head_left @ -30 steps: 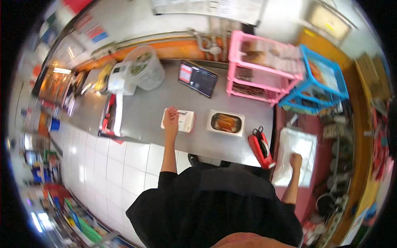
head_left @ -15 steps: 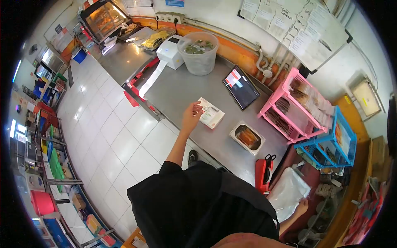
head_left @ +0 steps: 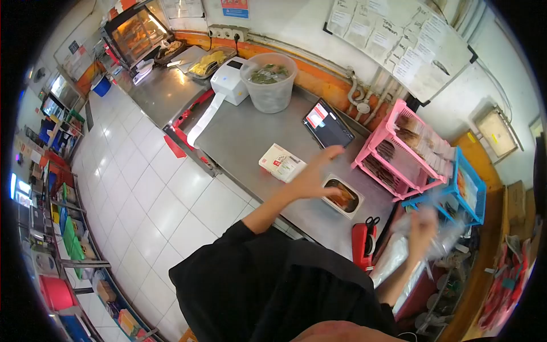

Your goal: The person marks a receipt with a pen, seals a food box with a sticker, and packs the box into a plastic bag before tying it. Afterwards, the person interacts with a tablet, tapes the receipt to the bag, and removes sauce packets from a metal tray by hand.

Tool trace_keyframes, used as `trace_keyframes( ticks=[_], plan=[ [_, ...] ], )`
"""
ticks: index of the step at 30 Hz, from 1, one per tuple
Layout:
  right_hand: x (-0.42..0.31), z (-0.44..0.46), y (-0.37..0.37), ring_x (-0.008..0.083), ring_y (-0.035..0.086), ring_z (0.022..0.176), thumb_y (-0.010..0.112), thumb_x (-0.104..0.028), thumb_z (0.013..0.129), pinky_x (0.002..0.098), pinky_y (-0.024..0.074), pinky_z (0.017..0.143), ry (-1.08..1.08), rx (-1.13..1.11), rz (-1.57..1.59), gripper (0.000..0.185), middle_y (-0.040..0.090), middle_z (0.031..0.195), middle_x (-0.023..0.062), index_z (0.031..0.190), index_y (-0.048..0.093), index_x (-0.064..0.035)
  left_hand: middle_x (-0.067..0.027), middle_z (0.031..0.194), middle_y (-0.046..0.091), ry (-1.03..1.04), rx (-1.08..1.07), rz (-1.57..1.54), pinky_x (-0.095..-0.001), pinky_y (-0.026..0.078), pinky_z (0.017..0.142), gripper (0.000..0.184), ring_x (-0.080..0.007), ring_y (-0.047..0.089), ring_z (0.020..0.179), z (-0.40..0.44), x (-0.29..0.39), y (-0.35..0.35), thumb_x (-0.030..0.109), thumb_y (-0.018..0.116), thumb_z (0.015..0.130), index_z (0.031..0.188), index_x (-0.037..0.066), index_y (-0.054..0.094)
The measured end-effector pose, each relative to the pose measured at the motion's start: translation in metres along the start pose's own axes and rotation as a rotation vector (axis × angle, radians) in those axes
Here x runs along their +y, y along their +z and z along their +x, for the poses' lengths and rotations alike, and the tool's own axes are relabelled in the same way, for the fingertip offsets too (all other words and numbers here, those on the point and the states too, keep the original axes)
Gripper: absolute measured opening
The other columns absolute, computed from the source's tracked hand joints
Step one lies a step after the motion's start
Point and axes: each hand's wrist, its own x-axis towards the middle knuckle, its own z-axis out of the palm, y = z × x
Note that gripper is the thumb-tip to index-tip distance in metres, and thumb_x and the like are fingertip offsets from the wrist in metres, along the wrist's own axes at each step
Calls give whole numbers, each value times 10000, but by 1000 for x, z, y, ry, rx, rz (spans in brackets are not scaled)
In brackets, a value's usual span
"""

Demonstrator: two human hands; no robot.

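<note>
My left hand [head_left: 312, 179] reaches over the steel counter with thumb and fingers spread, holding nothing. Just left of it lies a small white carton [head_left: 281, 162] with red print. A steel pan [head_left: 354, 213] with brownish-orange contents sits under and beyond my thumb, partly covered by it. At the right, my right hand [head_left: 422, 232], smeared by motion, is closed on a thin clear plastic bag [head_left: 450, 236] that trails to its right. Below that hand is a pile of whitish plastic bags [head_left: 393, 259]. A red tape dispenser [head_left: 360, 245] with black-handled scissors [head_left: 372, 221] stands between my hands.
A tablet [head_left: 329, 123] leans at the counter's back. Pink [head_left: 393, 151] and blue baskets [head_left: 476, 188] with packets stand at the right. Behind are a clear bucket [head_left: 270, 85] with leaves and a white printer [head_left: 230, 81] trailing paper. Tiled floor [head_left: 154, 188] lies left.
My left hand has left the carton and moved right toward the pan; the carton now shows a different printed face. My right hand has risen from the bag pile with a clear bag.
</note>
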Motion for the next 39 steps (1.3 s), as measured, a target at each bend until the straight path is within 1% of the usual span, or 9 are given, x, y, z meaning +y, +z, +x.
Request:
trace_keyframes(
  ticks=[5,7,14,22,26,29,33,37,39],
  plan=[
    [-136,28,102,166,545,757,419,113,725,260,458,611,-115,-739,478,323,591,920,115,988,556,-15,-156,1402,266,377,-124,173,-399,205,1062,978,-336,209,1311,24,39,-32,286,783,592,1358,30,232],
    [-163,41,110,159,548,751,439,108,715,247,447,640,-12,-822,648,234,623,925,133,895,548,5,-159,1260,451,101,-306,-5,-385,338,970,902,-322,419,1172,14,25,-58,296,779,571,1318,54,335],
    [-158,87,161,199,585,905,518,57,676,267,440,762,397,-567,1142,230,607,1045,193,903,525,22,-151,1053,602,-137,-555,-86,-347,430,843,365,-247,584,930,-34,-40,-182,229,680,764,1049,16,600],
    [-165,62,261,245,565,988,489,51,555,325,431,875,521,-604,1452,638,524,1178,221,1188,433,105,-139,1125,567,-399,-489,-742,-320,383,893,343,-218,533,1017,-52,-97,-297,282,705,740,897,-16,640],
    [-175,60,281,287,585,925,454,72,519,337,486,779,524,-504,1711,688,437,1250,276,1195,358,162,-106,1052,585,-226,-872,-117,-311,399,830,395,-215,540,951,-65,-161,-317,350,744,674,846,8,647],
    [-153,55,282,319,565,967,441,87,502,337,486,789,430,-468,1825,714,423,1258,288,1206,351,171,-78,902,570,-210,-943,-304,-315,383,714,364,-206,517,819,-51,-146,-332,370,744,654,770,39,644],
    [-158,45,283,405,475,1099,432,98,492,387,466,851,500,-284,1663,732,428,1248,285,1223,393,82,-149,1060,536,102,-408,-1506,-394,314,914,256,-278,445,1092,-45,-194,-334,284,663,738,847,55,632],
    [-170,44,294,482,358,1190,420,96,478,483,412,936,339,-251,1607,764,394,1277,285,1236,405,13,-150,1348,355,-180,457,-1643,-493,215,1038,668,-332,291,1258,-21,-174,-308,458,688,674,1195,101,469],
    [-164,40,309,480,325,1211,415,94,491,489,417,934,365,-215,1642,761,373,1300,270,1248,382,28,-116,1368,336,57,-114,-1867,-502,189,1048,645,-333,277,1268,-24,-168,-280,358,629,764,1306,133,361]
  ],
)
